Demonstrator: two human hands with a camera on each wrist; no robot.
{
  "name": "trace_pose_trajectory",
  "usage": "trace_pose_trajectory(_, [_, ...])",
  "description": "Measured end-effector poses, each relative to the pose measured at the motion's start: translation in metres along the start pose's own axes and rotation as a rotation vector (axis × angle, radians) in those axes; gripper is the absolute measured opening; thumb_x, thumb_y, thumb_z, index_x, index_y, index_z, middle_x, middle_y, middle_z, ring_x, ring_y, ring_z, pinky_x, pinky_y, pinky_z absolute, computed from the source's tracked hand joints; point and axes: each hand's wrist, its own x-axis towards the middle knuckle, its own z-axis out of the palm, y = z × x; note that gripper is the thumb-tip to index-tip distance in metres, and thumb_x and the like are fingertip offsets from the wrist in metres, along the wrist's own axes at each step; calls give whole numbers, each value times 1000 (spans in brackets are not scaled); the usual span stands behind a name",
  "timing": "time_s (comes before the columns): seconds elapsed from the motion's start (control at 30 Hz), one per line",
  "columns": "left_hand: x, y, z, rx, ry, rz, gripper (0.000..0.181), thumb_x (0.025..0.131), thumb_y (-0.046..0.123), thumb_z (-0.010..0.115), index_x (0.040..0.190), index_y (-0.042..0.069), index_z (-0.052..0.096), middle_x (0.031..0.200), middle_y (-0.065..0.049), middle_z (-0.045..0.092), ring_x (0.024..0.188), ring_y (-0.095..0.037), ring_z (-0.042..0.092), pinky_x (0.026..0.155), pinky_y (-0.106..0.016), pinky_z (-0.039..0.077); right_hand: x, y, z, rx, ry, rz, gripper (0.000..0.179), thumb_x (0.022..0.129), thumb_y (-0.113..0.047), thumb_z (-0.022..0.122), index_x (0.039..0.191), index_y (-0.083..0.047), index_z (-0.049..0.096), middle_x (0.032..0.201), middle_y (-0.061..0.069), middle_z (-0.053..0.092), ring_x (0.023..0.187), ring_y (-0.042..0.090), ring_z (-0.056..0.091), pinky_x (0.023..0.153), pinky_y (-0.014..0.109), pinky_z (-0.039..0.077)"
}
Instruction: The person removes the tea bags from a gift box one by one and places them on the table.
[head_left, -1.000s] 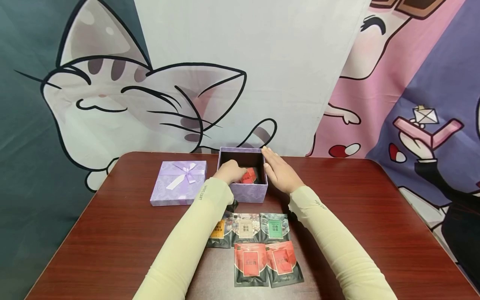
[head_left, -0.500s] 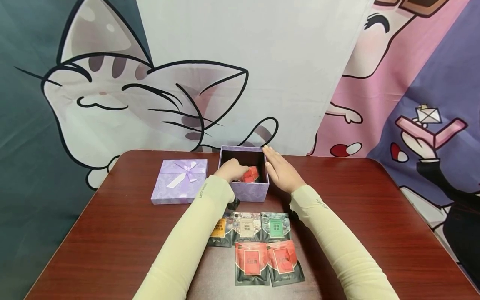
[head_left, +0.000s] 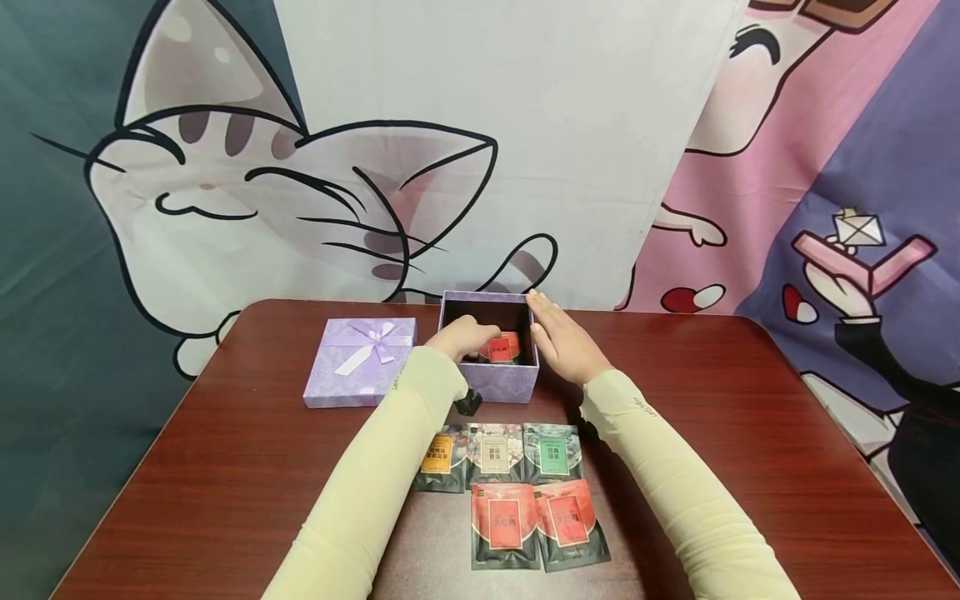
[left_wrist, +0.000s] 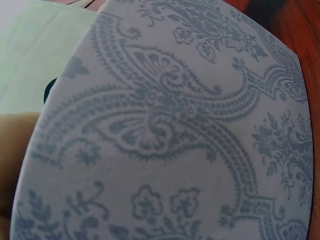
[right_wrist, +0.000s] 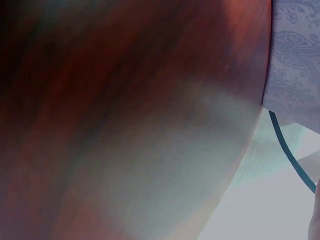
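Observation:
In the head view my left hand (head_left: 461, 337) reaches over the near left corner into the open purple box (head_left: 501, 385). Its thumb lies at the upper left of a red and black tea packet (head_left: 504, 347), which it pinches; the other fingertips are hidden inside. The packet stands nearly upright there. My right hand (head_left: 566, 343) rests along the box's right side with its fingers straight. Patterned box wall (left_wrist: 165, 115) fills most of the left wrist view. The right wrist view catches a strip of the box wall (right_wrist: 295, 60) at its right edge.
Left of the box lies its purple lid (head_left: 356, 362) with a ribbon bow. In front, two red packets (head_left: 505, 527) lie below a row with green (head_left: 552, 457), cream (head_left: 494, 454) and yellow-labelled (head_left: 440, 461) ones. A printed cloth (head_left: 585, 167) hangs behind the table.
The red packet in the box has turned from tilted to nearly upright and shifted slightly right. My left hand has shifted a little; my right hand stays against the box.

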Motion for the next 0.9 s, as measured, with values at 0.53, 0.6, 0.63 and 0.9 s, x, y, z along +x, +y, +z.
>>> trace_pose_trajectory(0.53, [-6, 1, 3, 1, 93, 100, 24, 92, 4, 61, 69, 5, 56, 61, 0, 51, 59, -12, 51, 60, -23, 48, 1, -3, -3, 0, -4, 0, 55, 108, -25, 36, 157, 1, 31, 163, 17, 30, 150, 35, 27, 124, 41, 17])
trace_pose_trajectory(0.6, [-6, 0, 3, 53, 105, 128, 27, 89, 2, 62, 63, 6, 57, 57, 2, 51, 57, -10, 49, 57, -21, 43, 1, -4, -3, 2, -1, -3, 55, 108, -24, 37, 156, 1, 32, 162, 18, 31, 149, 37, 28, 124, 42, 17])
trace_pose_trajectory(0.63, [-5, -1, 3, 83, 110, 136, 27, 88, 2, 63, 62, 6, 58, 56, 3, 51, 57, -10, 48, 57, -21, 41, 1, -4, -3, 3, 0, -4, 55, 108, -24, 37, 156, 2, 32, 162, 18, 31, 149, 37, 29, 124, 42, 17])
trace_pose_trajectory(0.9, [-7, -1, 4, 189, 138, 122, 13, 91, 5, 65, 90, -1, 77, 83, -3, 66, 75, -17, 50, 69, -27, 43, 1, -3, -2, 1, 5, -8, 55, 108, -24, 37, 156, 3, 32, 162, 19, 31, 149, 39, 29, 124, 42, 17])
